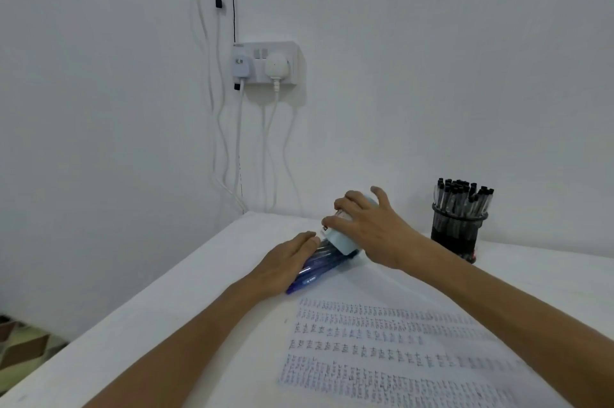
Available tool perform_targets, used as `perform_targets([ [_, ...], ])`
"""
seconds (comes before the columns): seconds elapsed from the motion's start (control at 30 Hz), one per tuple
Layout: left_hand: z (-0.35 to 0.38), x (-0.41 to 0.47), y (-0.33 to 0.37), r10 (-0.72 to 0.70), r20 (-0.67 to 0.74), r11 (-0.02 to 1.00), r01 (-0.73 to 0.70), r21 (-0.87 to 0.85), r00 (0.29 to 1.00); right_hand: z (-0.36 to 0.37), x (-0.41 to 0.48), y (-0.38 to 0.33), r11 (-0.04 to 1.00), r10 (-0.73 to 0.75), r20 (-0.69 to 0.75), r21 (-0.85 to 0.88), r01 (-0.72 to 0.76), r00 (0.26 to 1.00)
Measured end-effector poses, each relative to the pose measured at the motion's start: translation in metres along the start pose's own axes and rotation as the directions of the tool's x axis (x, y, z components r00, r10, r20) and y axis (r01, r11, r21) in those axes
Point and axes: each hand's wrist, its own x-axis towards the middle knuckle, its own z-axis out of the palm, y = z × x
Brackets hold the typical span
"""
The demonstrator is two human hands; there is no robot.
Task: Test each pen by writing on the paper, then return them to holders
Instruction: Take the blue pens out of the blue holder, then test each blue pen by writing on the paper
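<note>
While right hand grips holder, pens lie beneath left hand.

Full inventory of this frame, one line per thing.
light blue holder: 1, light blue, on its side, table centre
blue pens: several, blue, at that holder's mouth
black mesh holder: 1, black, upright, back right
black-capped pens: many, clear-bodied, in black mesh holder
paper: 1, white, rows of writing, front right
table: 1, white
wall socket: 1, white, two plugs in
cables: several, white, hanging below it
left hand: flat on blue pens
right hand: grips light blue holder
</note>
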Motion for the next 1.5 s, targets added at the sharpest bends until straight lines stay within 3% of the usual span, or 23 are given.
perform_targets([
  [0.13, 0.0, -0.003, 0.002, 0.038, -0.03, 0.998, -0.037, 0.042, 0.999, 0.009, 0.0, 0.021, 0.99, 0.143, 0.127, -0.009, -0.143, 0.982],
  [0.33, 0.001, -0.001, -0.003, 0.134, -0.047, 0.986, -0.129, 0.104, 0.99, 0.037, 0.011, 0.03, 0.876, 0.302, 0.156, 0.343, -0.338, 0.94],
  [0.5, 0.002, 0.002, -0.007, 0.175, -0.087, 0.97, -0.156, 0.186, 0.981, 0.045, 0.028, 0.028, 0.478, 0.45, 0.232, 0.753, -0.453, 0.862],
  [0.63, 0.001, 0.001, -0.005, 0.162, -0.107, 0.971, -0.139, 0.196, 0.981, 0.049, 0.031, 0.027, 0.224, 0.508, 0.376, 0.811, -0.54, 0.775],
  [0.73, 0.0, -0.002, -0.001, 0.165, -0.065, 0.97, -0.15, 0.19, 0.984, 0.051, 0.027, 0.025, 0.123, 0.509, 0.432, 0.82, -0.559, 0.745],
  [0.8, -0.001, -0.005, 0.003, 0.175, -0.016, 0.958, -0.167, 0.235, 0.984, 0.048, 0.023, 0.023, 0.184, 0.478, 0.451, 0.788, -0.588, 0.754],
  [0.9, -0.003, -0.009, 0.008, 0.187, 0.081, 0.931, -0.203, 0.302, 0.979, 0.04, 0.012, 0.016, 0.42, 0.442, 0.46, 0.653, -0.63, 0.77],
  [1.0, -0.006, -0.011, 0.008, 0.15, 0.161, 0.899, -0.202, 0.388, 0.976, 0.033, -0.007, 0.006, 0.557, 0.437, 0.395, 0.587, -0.588, 0.808],
  [1.17, -0.001, -0.012, 0.012, 0.118, 0.17, 0.872, -0.184, 0.454, 0.978, 0.038, -0.053, -0.009, 0.535, 0.421, 0.189, 0.738, -0.412, 0.887],
  [1.27, -0.001, -0.013, 0.011, 0.122, 0.153, 0.861, -0.181, 0.475, 0.981, 0.04, -0.067, -0.013, 0.523, 0.352, 0.213, 0.762, -0.381, 0.911],
  [1.5, -0.015, -0.011, 0.003, 0.104, 0.155, 0.822, -0.173, 0.543, 0.982, 0.027, -0.085, -0.022, 0.529, 0.347, 0.309, 0.715, -0.457, 0.885],
])
